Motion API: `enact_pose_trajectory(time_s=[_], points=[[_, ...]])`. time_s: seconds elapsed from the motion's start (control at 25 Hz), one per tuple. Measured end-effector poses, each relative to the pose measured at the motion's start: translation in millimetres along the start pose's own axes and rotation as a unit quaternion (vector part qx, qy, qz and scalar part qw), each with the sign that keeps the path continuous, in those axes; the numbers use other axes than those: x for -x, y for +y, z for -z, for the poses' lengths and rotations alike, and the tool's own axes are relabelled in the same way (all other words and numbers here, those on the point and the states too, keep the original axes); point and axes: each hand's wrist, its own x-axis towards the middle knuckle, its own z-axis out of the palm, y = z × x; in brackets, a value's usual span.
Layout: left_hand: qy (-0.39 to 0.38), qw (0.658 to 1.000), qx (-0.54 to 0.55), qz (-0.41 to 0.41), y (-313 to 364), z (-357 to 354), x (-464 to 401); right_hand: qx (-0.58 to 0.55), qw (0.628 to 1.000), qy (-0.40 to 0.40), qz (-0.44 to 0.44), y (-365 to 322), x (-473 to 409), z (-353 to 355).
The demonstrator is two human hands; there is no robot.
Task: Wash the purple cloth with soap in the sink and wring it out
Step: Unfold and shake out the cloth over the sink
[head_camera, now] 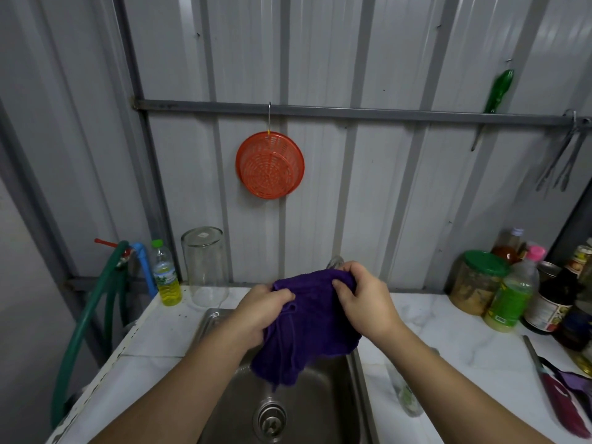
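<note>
Now both grips are clamped on the purple cloth (309, 328): the left hand (261, 310) bunches its near-left edge, the right hand (363, 302) pinches its top fold. The cloth hangs above the sink (323, 395), its lower hem dangling over the drain (270, 418). Water seems to trickle from the hem; wringing off-centre could splash the tabletop (448, 347), and a slack grip would drop it.
</note>
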Motion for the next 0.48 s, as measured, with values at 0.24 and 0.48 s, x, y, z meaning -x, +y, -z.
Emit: enact_pose_trajectory(time_s=[0.24, 0.48], points=[[0.001, 0.987, 0.161, 0.011, 7.2, -16.7, 5.2, -0.095, 0.994, -0.029, -0.049, -6.1, 19.3, -33.0], [0.002, 0.988, 0.154, -0.027, 9.9, -5.0, 7.5, -0.162, 0.984, -0.073, 0.024, -7.0, 22.3, -28.4]])
